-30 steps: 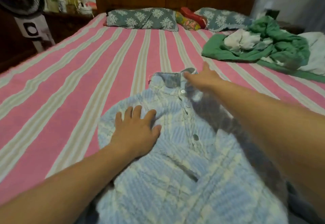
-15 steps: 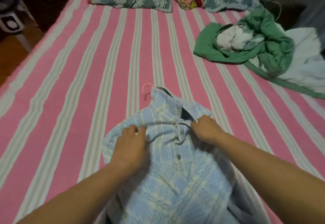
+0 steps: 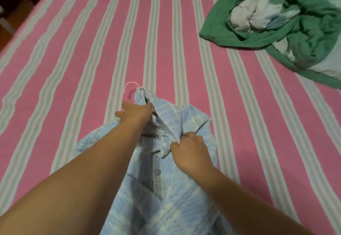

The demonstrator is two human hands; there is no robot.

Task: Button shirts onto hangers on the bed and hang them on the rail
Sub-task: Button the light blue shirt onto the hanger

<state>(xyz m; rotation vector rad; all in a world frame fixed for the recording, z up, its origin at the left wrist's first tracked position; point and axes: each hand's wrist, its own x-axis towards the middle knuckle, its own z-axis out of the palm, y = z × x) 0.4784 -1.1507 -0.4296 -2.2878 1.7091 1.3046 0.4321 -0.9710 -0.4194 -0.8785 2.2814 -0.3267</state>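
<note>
Now | pink-striped bed (image 3: 166,32) | both hands grip blue shirt (image 3: 166,188) collar

No legible text, label, brand, number or sign anywhere in view.
</note>
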